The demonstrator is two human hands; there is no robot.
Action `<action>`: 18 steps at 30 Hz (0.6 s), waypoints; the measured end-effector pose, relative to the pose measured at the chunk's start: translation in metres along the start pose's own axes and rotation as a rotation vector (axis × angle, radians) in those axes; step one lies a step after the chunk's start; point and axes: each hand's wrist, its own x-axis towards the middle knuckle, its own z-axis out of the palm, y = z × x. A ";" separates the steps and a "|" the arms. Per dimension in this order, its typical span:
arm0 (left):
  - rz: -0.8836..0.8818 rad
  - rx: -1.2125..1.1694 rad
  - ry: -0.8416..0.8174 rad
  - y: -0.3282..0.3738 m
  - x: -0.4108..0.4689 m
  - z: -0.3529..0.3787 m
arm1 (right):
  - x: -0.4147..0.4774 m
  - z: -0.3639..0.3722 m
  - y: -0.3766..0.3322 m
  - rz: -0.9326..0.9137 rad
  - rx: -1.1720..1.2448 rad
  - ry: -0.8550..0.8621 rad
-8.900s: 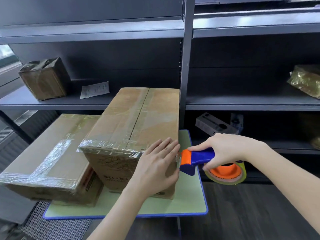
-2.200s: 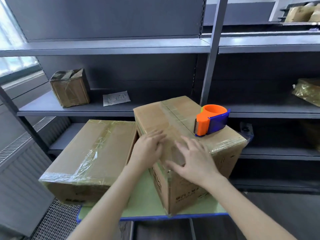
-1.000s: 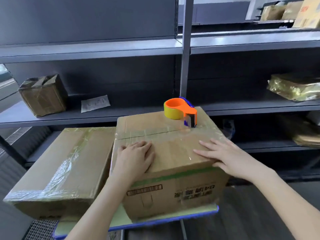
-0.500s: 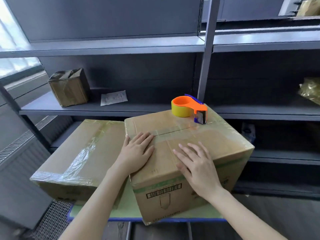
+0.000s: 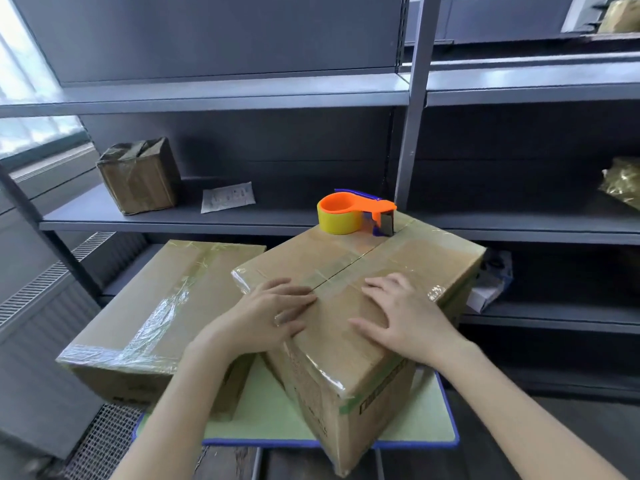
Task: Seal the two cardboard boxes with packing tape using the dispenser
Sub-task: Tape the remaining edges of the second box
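Observation:
A taped cardboard box (image 5: 408,258) stands on a green platform with a blue edge (image 5: 426,427), one corner turned toward me. My left hand (image 5: 266,318) lies flat on its top near the centre seam. My right hand (image 5: 403,315) rests flat on the top to the right of the seam. The orange and blue tape dispenser (image 5: 353,213) with a yellow roll sits on the far end of this box, untouched. A second, flatter taped box (image 5: 159,306) lies to the left on the same platform.
Dark metal shelving (image 5: 242,216) stands behind, with an upright post (image 5: 412,116) just beyond the dispenser. A small wrapped box (image 5: 138,174) and a paper slip (image 5: 228,201) sit on the left shelf. A metal floor grate (image 5: 100,441) lies at lower left.
The right box has turned on the platform, so one corner now faces me. Both hands stayed flat on its top and shifted with it. The dispenser rode along on the far end.

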 end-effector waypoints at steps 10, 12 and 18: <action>0.036 0.036 0.101 -0.013 -0.006 0.019 | 0.003 0.024 -0.081 0.067 -0.198 -0.249; 0.044 0.034 0.107 -0.011 -0.006 0.020 | 0.003 0.022 -0.078 0.045 -0.202 -0.252; 0.072 0.204 0.110 0.029 -0.022 0.025 | -0.015 -0.009 -0.020 -0.151 -0.095 -0.393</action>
